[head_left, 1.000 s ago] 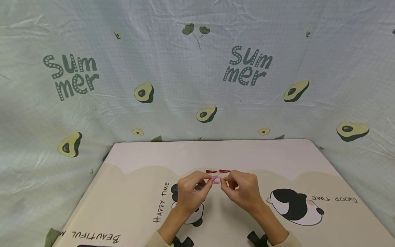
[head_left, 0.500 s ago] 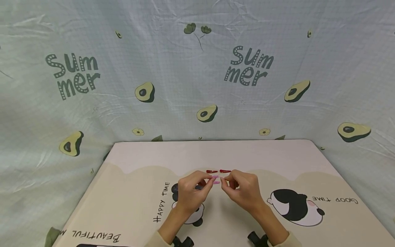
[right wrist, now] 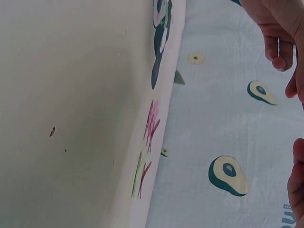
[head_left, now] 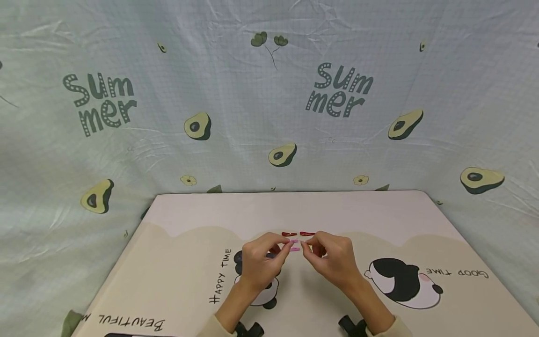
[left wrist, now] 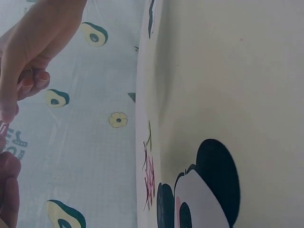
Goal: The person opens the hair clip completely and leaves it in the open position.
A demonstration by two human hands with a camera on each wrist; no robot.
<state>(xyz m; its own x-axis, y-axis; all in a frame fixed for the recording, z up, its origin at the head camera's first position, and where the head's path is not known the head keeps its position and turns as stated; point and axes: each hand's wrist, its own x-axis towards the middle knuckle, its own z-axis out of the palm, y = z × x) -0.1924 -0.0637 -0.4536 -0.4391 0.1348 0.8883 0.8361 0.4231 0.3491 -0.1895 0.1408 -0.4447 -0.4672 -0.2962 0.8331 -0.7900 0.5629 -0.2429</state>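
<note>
In the head view my left hand point(head_left: 262, 262) pinches a small pink hair clip point(head_left: 294, 241) between thumb and forefinger. Facing it, my right hand point(head_left: 332, 257) has thumb and forefinger drawn together at the clip's other end. The left wrist view shows the clip point(left wrist: 4, 128) spanning the fingertips of both hands, raised off the table; most of it is hidden by fingers. Another pink hair clip point(head_left: 295, 249) lies on the table just below. Two red hair clips, a left one point(head_left: 288, 234) and a right one point(head_left: 307, 233), lie behind the hands.
Green hair clips point(right wrist: 138, 173) lie among the pink and red ones in the right wrist view. The table point(head_left: 189, 276) bears printed panda and dog drawings. A dark-edged flat object point(head_left: 139, 334) shows at the front left. A printed curtain point(head_left: 236, 93) hangs behind.
Both hands keep nearly the same place and pose around the pink hair clip. The loose clips stay put; the head view shifts only slightly.
</note>
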